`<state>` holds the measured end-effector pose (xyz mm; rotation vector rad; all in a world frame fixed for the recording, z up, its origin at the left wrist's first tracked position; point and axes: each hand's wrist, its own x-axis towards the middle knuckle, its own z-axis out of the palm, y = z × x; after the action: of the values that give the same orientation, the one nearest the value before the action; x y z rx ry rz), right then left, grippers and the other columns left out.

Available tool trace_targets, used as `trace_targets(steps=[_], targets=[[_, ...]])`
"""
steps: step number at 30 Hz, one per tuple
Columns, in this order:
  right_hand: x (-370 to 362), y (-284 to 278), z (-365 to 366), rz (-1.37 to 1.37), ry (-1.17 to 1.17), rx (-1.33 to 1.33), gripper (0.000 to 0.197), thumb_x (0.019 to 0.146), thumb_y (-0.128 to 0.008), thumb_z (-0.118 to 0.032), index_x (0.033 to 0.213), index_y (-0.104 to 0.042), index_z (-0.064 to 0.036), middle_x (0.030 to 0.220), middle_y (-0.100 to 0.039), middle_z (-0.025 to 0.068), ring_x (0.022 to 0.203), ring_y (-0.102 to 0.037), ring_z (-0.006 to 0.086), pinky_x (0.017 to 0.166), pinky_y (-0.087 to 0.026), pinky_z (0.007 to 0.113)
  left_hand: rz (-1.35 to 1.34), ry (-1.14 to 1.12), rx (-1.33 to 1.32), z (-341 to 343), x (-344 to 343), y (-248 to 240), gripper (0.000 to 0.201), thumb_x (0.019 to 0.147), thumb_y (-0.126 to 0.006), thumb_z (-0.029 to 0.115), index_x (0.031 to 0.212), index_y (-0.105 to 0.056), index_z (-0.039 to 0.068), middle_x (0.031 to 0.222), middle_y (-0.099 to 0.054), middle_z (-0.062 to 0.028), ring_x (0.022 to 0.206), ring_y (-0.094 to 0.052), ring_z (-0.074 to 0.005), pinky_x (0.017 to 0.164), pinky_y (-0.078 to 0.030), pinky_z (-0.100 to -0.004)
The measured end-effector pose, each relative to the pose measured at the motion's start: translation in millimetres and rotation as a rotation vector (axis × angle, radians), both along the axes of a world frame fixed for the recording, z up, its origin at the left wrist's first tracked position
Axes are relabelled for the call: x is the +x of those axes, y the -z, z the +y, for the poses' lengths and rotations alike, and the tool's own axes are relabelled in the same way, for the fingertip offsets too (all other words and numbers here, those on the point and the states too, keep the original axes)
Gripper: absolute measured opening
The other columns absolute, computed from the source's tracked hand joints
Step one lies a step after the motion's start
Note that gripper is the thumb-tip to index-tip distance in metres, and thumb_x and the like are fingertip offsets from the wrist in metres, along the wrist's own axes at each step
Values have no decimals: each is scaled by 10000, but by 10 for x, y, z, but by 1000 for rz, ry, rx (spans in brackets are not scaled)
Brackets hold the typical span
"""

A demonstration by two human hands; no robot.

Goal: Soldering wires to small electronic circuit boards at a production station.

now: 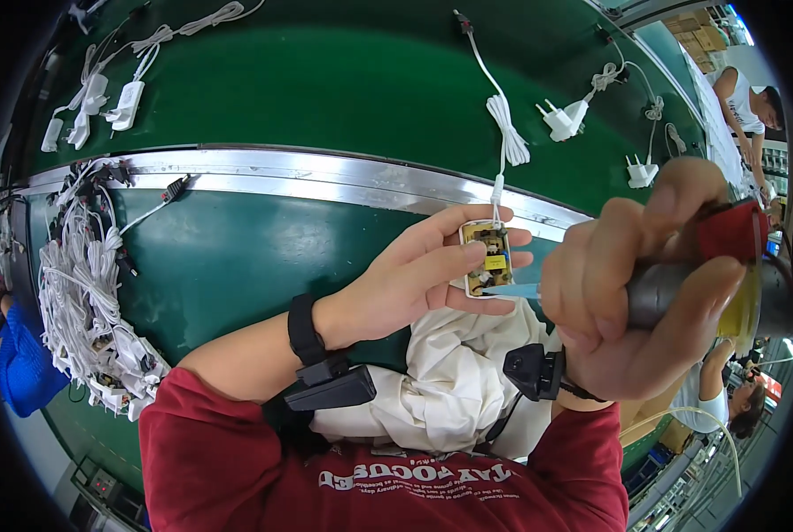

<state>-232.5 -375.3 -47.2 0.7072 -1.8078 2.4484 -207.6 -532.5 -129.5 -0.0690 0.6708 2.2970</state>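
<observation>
My left hand [414,266] grips an open white power adapter housing [461,232], thumb laid across it and fingers behind. Inside the housing shows a circuit board [496,248] with a yellow block and other small parts. A white cable [506,133] runs from its far end onto the green belt. My right hand [631,284], large and close to the camera, is wrapped round a grey cylindrical glue dispenser [658,297] with a red piece at its rear. Its pale blue tapered tip [516,291] reaches the board's near edge; whether it touches cannot be made out.
A heap of white cabled adapters [90,293] lies at the left. More plug adapters [126,106] rest on the green belt [325,97] beyond a metal rail [263,182]. White cloth [458,372] covers my lap. Other people work at the right and far left.
</observation>
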Motion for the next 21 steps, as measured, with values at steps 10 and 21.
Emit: trace_targets(steps=[10, 21], targets=[[-58, 159, 8, 2, -164, -188, 390, 955, -347, -469, 972, -333, -81, 495, -376, -10, 345, -327, 70, 345, -274, 223, 17, -4, 20, -11, -12, 11, 416, 957, -412, 113, 1351, -294, 52, 1333, -399, -120, 1253, -412, -254, 946, -466, -474], [-43, -124, -73, -183, 38, -19, 542, 964, -309, -472, 1202, -330, 14, 494, -350, -19, 355, -294, 57, 347, -241, 215, 108, 4, -170, 37, -80, 48, 424, 946, -445, 126, 1345, -314, 67, 1229, -480, -99, 1180, -472, -208, 874, -515, -409]])
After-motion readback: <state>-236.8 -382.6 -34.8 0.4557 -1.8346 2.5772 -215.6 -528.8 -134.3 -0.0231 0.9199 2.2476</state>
